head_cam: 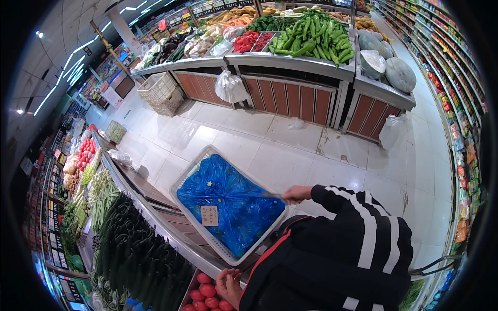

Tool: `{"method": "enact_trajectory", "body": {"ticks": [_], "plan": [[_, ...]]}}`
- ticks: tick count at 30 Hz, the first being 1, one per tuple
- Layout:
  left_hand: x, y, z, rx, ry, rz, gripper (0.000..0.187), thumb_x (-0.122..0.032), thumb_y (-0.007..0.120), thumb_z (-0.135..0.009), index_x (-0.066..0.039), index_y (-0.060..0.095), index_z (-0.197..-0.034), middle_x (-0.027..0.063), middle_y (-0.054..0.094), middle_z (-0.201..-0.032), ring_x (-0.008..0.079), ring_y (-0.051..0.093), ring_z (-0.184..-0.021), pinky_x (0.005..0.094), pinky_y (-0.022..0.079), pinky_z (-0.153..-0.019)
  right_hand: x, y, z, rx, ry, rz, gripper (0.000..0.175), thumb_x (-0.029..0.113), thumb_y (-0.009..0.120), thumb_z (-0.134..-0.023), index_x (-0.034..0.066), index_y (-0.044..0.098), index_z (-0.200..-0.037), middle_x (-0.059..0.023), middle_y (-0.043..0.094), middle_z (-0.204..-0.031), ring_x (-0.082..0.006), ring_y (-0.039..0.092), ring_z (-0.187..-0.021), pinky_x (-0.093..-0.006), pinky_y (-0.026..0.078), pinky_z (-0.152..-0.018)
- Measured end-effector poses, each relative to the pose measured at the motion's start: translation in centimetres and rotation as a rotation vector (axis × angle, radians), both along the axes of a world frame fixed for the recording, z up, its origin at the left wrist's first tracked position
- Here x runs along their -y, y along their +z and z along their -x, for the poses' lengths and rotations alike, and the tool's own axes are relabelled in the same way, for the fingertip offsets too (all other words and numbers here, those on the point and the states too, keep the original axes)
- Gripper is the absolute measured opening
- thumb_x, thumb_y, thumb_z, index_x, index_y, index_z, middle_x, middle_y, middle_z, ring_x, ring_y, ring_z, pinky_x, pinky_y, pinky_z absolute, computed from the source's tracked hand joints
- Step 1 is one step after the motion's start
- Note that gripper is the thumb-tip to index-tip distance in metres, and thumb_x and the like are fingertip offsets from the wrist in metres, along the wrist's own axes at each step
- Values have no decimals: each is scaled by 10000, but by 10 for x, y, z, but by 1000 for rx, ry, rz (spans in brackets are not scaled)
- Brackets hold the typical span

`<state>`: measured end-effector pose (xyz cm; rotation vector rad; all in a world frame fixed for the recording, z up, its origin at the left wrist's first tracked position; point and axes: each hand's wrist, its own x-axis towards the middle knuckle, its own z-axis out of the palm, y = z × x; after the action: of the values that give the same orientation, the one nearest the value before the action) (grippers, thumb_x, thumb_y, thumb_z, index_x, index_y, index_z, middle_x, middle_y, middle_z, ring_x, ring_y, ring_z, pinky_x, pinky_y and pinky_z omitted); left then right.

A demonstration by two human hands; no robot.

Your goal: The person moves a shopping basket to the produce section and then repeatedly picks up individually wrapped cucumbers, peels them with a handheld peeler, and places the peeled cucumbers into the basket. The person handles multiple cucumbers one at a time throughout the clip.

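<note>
A white plastic crate (179, 186) sits at an angle before me, beside the left-hand produce stand. It is lined with a blue plastic bag (245, 182), gathered to a twisted centre over contents I cannot make out. A small cardboard label with handwriting (209, 215) rests on the bag. My right hand (297, 194) grips a thin, blurred tool (272, 195), perhaps a knife, over the bag's right corner. Low in the view, my left hand (229, 285) is held with loosely bent fingers and nothing visible in it, next to red tomatoes (207, 290) on the stand.
Dark green cucumbers (136, 248) and long beans (104, 190) fill the near stand, edged by a metal rim (163, 231). Across the tiled floor (288, 155), another stand bears green peppers (315, 39) and large melons (400, 74). Stacked crates (160, 93) stand at its left. Packed shelves (447, 46) line the right.
</note>
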<state>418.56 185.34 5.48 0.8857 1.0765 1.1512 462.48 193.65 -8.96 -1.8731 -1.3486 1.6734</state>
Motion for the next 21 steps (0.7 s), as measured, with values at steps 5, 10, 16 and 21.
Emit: {"method": "enact_trajectory", "body": {"ticks": [5,10,16,21], "plan": [[3,12,-15,75,22,25,230,-71,552,-963,-11,539,-1185,148,631,-1062,262,654,-961,346,549,-833,11,2,2,-339,-225,28,305,356,553,-955,89,641,-839,11,602,-671,-72,500,-505,-242,379,-464],[-5,17,-21,38,-12,7,226,-81,553,-965,-8,542,-1179,148,630,-1066,259,655,-963,342,550,-832,15,2,-6,-357,-334,66,347,395,576,-936,94,660,-786,12,592,-634,-71,497,-494,-217,370,-456],[-7,16,-22,33,-18,2,225,-95,556,-966,-22,553,-1179,138,636,-1052,258,656,-954,355,549,-825,28,2,-16,-502,-287,46,354,412,612,-907,91,693,-782,13,616,-635,-81,530,-518,-216,397,-505],[-6,18,-23,60,3,12,216,-87,553,-968,-12,551,-1170,140,636,-1047,249,656,-954,339,546,-835,18,-5,-14,313,-46,71,294,370,586,-952,84,638,-903,28,588,-703,-76,507,-565,-234,378,-498]]}}
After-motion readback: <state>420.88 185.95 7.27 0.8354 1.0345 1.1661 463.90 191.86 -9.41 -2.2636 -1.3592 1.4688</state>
